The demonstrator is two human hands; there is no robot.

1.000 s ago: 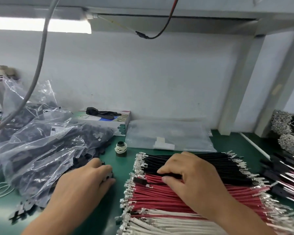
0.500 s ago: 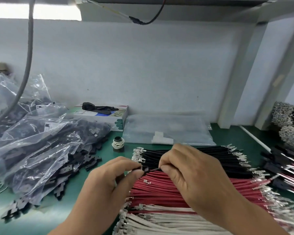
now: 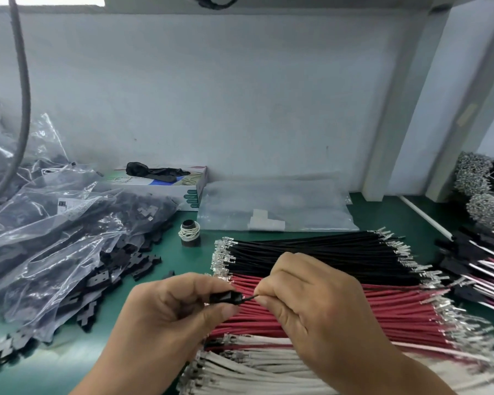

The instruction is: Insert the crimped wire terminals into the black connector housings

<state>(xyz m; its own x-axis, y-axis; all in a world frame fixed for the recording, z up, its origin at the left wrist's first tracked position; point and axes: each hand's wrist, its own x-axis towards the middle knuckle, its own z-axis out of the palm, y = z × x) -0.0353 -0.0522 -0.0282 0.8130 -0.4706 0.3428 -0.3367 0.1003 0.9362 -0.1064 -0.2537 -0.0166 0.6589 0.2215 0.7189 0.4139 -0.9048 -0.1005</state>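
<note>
**Black wire meets housing above the wire rows**

The green worktop (image 3: 382,212) spreads wide under a pale wall. Clear plastic bags (image 3: 54,223) of dark parts fill its left side, and loose black connector housings (image 3: 106,283) spill from them toward the near edge. Three rows of cut wires with metal terminals lie right of centre: black wires (image 3: 311,252) farthest, red wires (image 3: 382,309) in the middle, white wires (image 3: 254,372) nearest. A flat clear bag (image 3: 283,206) lies beyond the black row, a small box (image 3: 183,192) with something dark on top sits left of it, and a little spool (image 3: 189,233) stands between box and wires. Finished wire assemblies (image 3: 482,266) lie at the far right.

The left hand (image 3: 169,315) pinches one black housing (image 3: 224,298) between thumb and fingers, held above the red row. The right hand (image 3: 311,297) has its grip pinched on a single black wire (image 3: 248,298), whose end meets the right face of the housing; the terminal may already sit inside, though blur hides the joint.
</note>
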